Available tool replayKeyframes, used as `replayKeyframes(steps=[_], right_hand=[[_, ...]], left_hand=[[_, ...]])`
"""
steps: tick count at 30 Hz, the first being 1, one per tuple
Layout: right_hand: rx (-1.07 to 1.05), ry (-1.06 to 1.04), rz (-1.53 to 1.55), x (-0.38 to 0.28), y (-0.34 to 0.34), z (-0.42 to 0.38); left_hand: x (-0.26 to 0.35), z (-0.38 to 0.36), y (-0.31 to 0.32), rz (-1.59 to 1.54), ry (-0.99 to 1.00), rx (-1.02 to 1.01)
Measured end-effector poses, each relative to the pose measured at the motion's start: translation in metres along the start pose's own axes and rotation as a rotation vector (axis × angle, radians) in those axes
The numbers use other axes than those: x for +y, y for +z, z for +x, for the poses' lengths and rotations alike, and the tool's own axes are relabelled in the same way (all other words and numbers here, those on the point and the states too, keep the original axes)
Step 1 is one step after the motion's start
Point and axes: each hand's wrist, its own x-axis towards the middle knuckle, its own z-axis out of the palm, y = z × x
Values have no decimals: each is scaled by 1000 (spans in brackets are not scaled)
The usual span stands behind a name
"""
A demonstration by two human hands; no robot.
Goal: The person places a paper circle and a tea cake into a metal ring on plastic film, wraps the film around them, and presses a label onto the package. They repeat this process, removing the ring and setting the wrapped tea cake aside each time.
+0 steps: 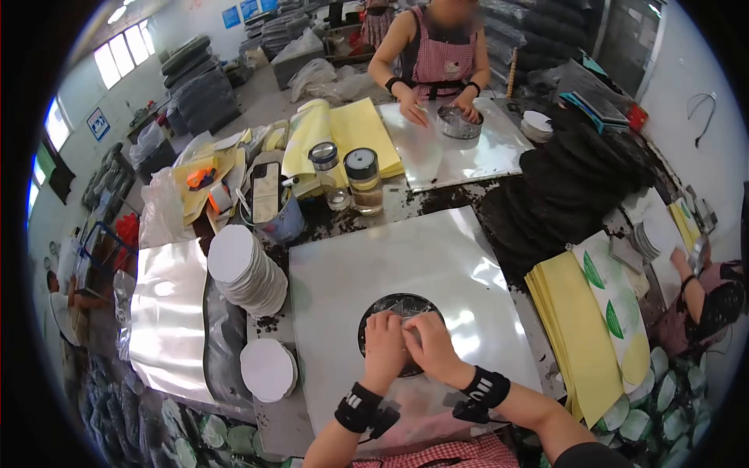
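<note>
A round dark-rimmed ring or dish (399, 299) lies on the shiny metal sheet (335, 273) in front of me, with something clear and crinkled inside it. Over its left part is my left hand (385, 343), fingers bent together and touching its inside. My right hand (431, 345) is beside it on the right, fingers curled inward and close to the left fingertips. What the fingers hold, if anything, is too small to make out. Both wrists wear black bands.
Stacked white discs (246, 265) and a lower pile (268, 370) stand left. Two glass jars (364, 183) and a bucket (282, 220) are beyond the sheet. Yellow sheets (573, 335) and dark round pads (538, 210) lie right. A co-worker (445, 54) handles a metal ring opposite.
</note>
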Motion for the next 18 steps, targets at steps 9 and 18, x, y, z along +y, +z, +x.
replayKeyframes(steps=[9, 18], right_hand=[[-73, -178, -139, 42, -38, -3], [328, 320, -1245, 162, -372, -204]], left_hand=[[1, -12, -7, 135, 141, -359], [8, -5, -6, 225, 142, -417]])
